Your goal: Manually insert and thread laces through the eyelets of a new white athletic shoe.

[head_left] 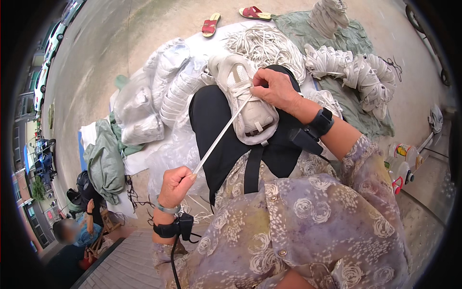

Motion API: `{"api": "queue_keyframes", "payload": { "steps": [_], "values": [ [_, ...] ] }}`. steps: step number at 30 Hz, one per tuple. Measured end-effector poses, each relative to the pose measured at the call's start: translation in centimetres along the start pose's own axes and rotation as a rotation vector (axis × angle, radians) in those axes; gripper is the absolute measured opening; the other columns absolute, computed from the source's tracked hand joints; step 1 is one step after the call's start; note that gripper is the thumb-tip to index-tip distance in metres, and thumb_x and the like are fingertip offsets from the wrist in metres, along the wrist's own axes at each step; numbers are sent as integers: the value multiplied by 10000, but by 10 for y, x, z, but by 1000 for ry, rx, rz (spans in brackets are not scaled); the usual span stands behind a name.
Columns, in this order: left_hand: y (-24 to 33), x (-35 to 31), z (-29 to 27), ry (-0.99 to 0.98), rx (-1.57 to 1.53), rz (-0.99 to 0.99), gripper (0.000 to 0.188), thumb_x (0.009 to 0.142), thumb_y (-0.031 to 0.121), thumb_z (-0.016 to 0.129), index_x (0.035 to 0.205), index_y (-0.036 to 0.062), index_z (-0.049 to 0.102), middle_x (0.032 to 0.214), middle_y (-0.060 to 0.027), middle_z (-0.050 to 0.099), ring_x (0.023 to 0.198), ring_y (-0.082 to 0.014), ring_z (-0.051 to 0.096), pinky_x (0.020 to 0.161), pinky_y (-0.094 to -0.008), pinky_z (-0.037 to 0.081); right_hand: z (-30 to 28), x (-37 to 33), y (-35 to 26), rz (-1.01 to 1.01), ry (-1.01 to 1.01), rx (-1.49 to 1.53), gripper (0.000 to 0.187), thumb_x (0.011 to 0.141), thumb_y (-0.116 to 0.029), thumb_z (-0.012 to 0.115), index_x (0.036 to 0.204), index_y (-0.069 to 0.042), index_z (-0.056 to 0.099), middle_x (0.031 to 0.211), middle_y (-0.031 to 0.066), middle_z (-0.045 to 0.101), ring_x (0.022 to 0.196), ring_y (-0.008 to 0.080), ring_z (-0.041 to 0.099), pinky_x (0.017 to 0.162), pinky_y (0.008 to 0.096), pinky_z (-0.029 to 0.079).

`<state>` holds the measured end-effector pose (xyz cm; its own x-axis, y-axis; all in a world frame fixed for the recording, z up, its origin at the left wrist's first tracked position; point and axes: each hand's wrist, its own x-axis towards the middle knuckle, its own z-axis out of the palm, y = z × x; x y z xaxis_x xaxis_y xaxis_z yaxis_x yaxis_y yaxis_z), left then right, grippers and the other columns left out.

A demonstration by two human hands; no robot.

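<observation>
Rose-patterned and buttoned, a shirt (313, 216) is filling the near foreground as a beige shoe (260, 111) is resting across its wearer's black-clad thighs (211, 120). The left hand (176, 187) is pinching a white lace (220, 138), holding it taut toward near left; the right hand (275, 89) is bunching its fingers at the shoe's lacing, its exact grip hidden from where I am standing. Laces (269, 44) are lying heaped beyond; at right, a container (402, 151) is bearing a yellow-and-red label, its print too small to read.
</observation>
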<state>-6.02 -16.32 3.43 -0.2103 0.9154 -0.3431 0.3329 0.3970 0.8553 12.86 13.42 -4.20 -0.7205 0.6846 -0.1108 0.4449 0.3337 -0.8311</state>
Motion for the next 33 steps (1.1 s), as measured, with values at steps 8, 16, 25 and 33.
{"api": "queue_keyframes", "payload": {
  "steps": [8, 16, 25, 33],
  "values": [
    [3, 28, -18, 345, 168, 107, 161, 867, 106, 587, 748, 3, 553, 588, 35, 466, 547, -50, 378, 492, -217, 330, -9, -44, 7, -264, 147, -180, 259, 775, -282, 565, 879, -45, 557, 732, 122, 568, 760, 316, 584, 686, 409, 453],
    [-9, 73, -40, 531, 357, 195, 132, 856, 102, 588, 759, 16, 562, 555, -15, 478, 512, -87, 403, 488, -251, 362, 0, -20, 14, -85, 128, -297, 253, 801, -240, 473, 733, -10, 554, 692, 222, 591, 699, 404, 584, 651, 486, 459],
    [-7, 92, -61, 460, 387, 121, 140, 848, 107, 579, 746, 14, 554, 571, 0, 496, 517, -78, 405, 489, -241, 357, 3, -21, 1, -63, 136, -283, 264, 793, -231, 480, 730, 11, 566, 710, 227, 595, 715, 405, 587, 667, 487, 460],
    [-16, 28, -37, 137, -170, -188, 183, 864, 154, 565, 716, 46, 549, 623, 24, 513, 511, -27, 416, 478, -174, 327, 6, -40, 8, -273, 222, -294, 182, 813, -198, 567, 720, -49, 523, 664, 141, 529, 658, 333, 562, 590, 422, 442]
  ]
}}
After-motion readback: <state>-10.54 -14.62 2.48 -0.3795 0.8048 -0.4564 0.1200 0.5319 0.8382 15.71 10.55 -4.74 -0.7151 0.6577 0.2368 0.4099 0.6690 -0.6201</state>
